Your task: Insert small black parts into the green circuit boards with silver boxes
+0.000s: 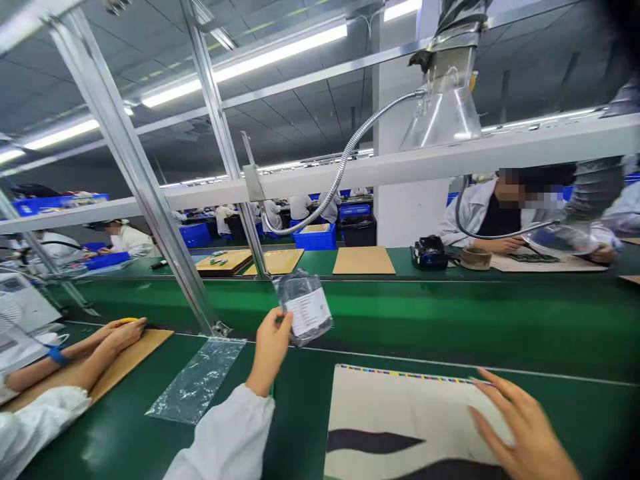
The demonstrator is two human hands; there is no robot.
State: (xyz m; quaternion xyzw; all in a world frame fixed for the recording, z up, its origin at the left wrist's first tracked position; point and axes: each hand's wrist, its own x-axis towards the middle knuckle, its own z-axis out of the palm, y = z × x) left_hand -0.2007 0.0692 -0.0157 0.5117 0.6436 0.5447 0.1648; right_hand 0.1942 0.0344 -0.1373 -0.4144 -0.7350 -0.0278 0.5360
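Observation:
My left hand (pixel 273 347), in a white sleeve, pinches the left edge of a small plastic bag (pixel 303 283) with a white printed label (pixel 309 312). The bag is held up over the far edge of the green bench; what is inside it I cannot make out. With fingers spread, my right hand (pixel 520 423) is at the right side of a pale printed sheet (pixel 380 400) with dark wavy shapes and a coloured strip along its far edge. Whether the fingertips touch the sheet is unclear. A flat clear plastic bag (pixel 197 380) lies left of my left arm.
At the left, a co-worker's hands (pixel 120 333) are over a brown board (pixel 135 363). A metal post (pixel 135 167) rises from the bench. Beyond the green belt (pixel 425 310) are brown boards (pixel 364 260), a tape roll (pixel 475 258) and a seated person (pixel 470 213). A fume hood (pixel 443 113) hangs above.

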